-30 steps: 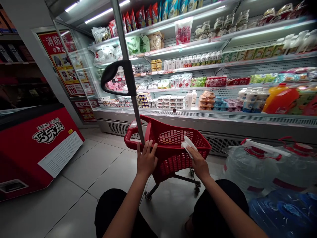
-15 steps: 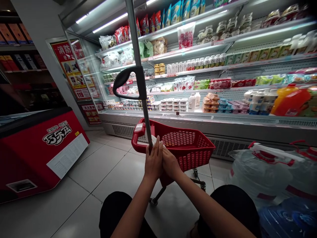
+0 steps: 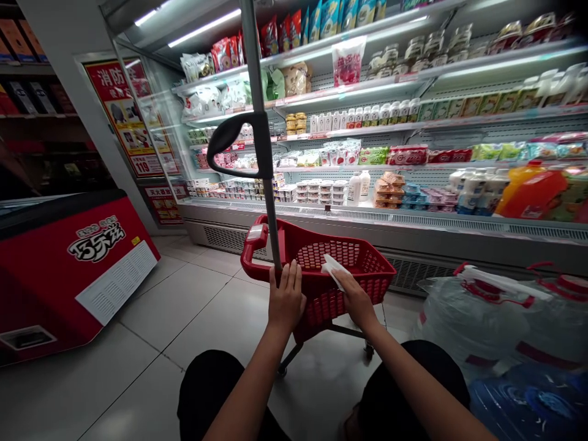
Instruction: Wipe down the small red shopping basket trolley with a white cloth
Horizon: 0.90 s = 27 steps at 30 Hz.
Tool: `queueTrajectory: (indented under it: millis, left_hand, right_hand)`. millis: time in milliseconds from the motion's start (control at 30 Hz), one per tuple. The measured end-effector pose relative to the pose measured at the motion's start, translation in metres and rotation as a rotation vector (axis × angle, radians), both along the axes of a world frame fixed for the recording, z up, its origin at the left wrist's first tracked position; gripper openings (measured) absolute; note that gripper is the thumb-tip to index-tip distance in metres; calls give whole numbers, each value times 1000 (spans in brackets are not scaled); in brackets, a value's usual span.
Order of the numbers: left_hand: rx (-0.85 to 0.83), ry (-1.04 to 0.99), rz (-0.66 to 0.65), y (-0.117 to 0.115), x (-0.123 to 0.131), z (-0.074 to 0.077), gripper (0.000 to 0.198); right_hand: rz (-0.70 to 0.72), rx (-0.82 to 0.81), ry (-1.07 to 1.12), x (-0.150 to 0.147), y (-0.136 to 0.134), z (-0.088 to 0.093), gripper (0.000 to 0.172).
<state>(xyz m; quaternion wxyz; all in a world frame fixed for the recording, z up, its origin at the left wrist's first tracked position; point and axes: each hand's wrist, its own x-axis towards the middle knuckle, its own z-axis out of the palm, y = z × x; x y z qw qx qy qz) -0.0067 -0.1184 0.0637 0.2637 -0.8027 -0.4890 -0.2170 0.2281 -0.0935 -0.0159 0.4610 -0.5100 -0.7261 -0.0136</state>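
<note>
A small red shopping cart (image 3: 316, 315) with a perforated basket stands before my knees. Its grey upright pole (image 3: 258, 79) carries a black loop handle (image 3: 229, 147). My left hand (image 3: 285, 300) lies with fingers stretched out against the near end of the basket, at the pole's foot; whether it presses on the pole I cannot tell. A white wipe or tissue (image 3: 334, 269) is in my right hand (image 3: 359, 301), which is closed on it at the basket's near rim. That hand partly covers the wipe and the rim.
Behind the cart runs a lit refrigerated display (image 3: 331, 211) stocked with dairy and drinks. On the left stands a red chest freezer (image 3: 101, 282). Large water bottles (image 3: 478, 318) and a blue jug (image 3: 528, 398) sit close on the right. Tiled floor (image 3: 174, 331) surrounds the cart.
My right hand has parted from my left and moved right along the basket with the white wipe, which now shows more fully. My left hand stays by the pole's foot.
</note>
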Motion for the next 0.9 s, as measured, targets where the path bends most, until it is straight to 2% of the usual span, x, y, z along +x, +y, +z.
queueTrajectory:
  millis: [100, 233, 300, 400, 600, 667, 767, 900]
  left_hand:
    - [26, -3, 10, -1, 6, -1, 75]
    - [96, 3, 41, 0, 6, -2, 70]
    - [115, 11, 37, 2, 2, -3, 68]
    - [98, 20, 6, 3, -6, -2, 71]
    - [45, 2, -1, 2, -11, -1, 67]
    - [46, -25, 2, 2, -8, -1, 63]
    - [44, -52, 9, 2, -1, -2, 62]
    - [46, -72, 17, 3, 3, -3, 59]
  right_hand:
    - [11, 10, 22, -29, -5, 3, 76]
    - [146, 80, 10, -96, -13, 29, 72]
    - [181, 125, -27, -111, -14, 37, 72]
    - [161, 157, -148, -93, -12, 33, 79]
    - [-83, 120, -286, 14, -8, -7, 83]
    - [-137, 90, -288, 34, -8, -13, 81]
    - [-166, 70, -231, 23, -8, -7, 78]
    - [-10, 90, -189, -46, -11, 19, 80]
